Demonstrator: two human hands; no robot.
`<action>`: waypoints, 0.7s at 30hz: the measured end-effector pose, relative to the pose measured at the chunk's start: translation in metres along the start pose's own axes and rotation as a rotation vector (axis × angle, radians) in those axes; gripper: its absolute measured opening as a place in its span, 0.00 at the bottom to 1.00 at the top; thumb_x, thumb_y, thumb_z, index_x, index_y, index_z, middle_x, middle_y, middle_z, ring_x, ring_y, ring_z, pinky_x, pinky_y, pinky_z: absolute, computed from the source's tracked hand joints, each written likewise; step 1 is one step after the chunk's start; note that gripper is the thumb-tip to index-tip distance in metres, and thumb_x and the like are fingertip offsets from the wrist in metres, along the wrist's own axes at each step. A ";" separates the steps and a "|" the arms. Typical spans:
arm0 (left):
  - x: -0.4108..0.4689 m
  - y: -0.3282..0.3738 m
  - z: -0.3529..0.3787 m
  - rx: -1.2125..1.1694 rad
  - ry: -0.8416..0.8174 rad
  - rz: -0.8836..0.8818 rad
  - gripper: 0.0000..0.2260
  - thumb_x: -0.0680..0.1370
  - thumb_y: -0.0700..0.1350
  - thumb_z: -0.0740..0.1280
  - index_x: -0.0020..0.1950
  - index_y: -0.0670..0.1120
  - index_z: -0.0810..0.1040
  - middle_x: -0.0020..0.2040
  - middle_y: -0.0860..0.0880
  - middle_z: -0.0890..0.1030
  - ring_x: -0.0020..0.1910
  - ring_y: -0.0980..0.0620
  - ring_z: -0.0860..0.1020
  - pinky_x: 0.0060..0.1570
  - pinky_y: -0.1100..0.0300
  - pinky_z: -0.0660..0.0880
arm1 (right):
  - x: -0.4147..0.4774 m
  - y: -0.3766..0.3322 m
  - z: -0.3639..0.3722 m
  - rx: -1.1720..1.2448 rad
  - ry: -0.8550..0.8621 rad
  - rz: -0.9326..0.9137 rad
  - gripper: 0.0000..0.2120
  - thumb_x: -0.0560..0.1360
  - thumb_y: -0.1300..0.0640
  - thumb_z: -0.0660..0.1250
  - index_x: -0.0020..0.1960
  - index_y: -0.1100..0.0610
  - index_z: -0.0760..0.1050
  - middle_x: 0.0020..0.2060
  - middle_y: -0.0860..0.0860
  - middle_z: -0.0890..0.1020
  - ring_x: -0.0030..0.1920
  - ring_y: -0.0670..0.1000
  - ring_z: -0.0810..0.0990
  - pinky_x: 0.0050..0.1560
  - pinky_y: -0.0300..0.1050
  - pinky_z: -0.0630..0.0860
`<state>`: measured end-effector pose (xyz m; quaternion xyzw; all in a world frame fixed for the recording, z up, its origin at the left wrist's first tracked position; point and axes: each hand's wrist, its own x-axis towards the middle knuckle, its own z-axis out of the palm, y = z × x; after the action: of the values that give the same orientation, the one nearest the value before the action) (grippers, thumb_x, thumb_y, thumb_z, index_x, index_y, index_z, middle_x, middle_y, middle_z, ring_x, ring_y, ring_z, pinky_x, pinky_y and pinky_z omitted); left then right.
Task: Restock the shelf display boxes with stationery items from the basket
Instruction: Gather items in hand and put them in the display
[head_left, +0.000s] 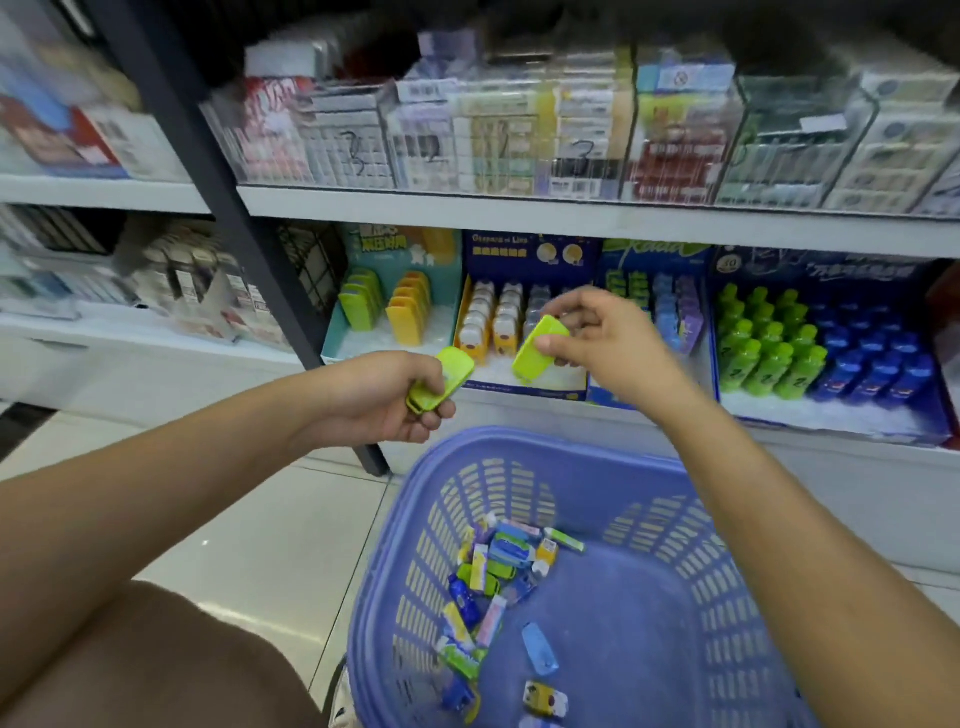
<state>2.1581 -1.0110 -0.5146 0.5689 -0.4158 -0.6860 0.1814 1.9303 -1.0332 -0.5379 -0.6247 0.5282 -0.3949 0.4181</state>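
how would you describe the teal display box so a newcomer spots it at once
Find the lower white shelf, just right of the dark upright post. The teal display box is the leftmost in that row. Only it holds flat lime-green cases beside orange cases.

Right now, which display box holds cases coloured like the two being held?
The teal display box, leftmost of the row: its flat lime-green cases match, beside yellow ones.
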 end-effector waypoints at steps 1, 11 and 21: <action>-0.002 0.001 -0.006 -0.061 0.023 0.019 0.05 0.78 0.39 0.56 0.48 0.43 0.71 0.31 0.48 0.75 0.25 0.55 0.69 0.23 0.67 0.69 | 0.007 -0.006 0.010 -0.005 0.023 -0.027 0.12 0.70 0.64 0.73 0.51 0.57 0.75 0.42 0.56 0.78 0.36 0.49 0.78 0.38 0.40 0.80; -0.027 -0.029 -0.075 -0.404 0.279 0.052 0.20 0.82 0.55 0.54 0.50 0.41 0.77 0.34 0.47 0.75 0.26 0.55 0.70 0.24 0.67 0.71 | 0.124 -0.051 0.129 -0.462 0.060 -0.198 0.16 0.77 0.58 0.64 0.64 0.60 0.72 0.61 0.58 0.77 0.60 0.57 0.75 0.55 0.43 0.69; -0.028 -0.049 -0.103 -0.390 0.277 0.173 0.17 0.78 0.55 0.63 0.54 0.41 0.77 0.47 0.45 0.85 0.38 0.51 0.83 0.38 0.60 0.80 | 0.182 -0.042 0.159 -0.729 -0.072 -0.019 0.13 0.74 0.61 0.66 0.58 0.56 0.75 0.61 0.56 0.76 0.60 0.57 0.75 0.58 0.43 0.73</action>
<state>2.2730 -0.9993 -0.5359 0.5740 -0.2938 -0.6505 0.4013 2.1167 -1.1929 -0.5431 -0.7510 0.6134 -0.1622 0.1829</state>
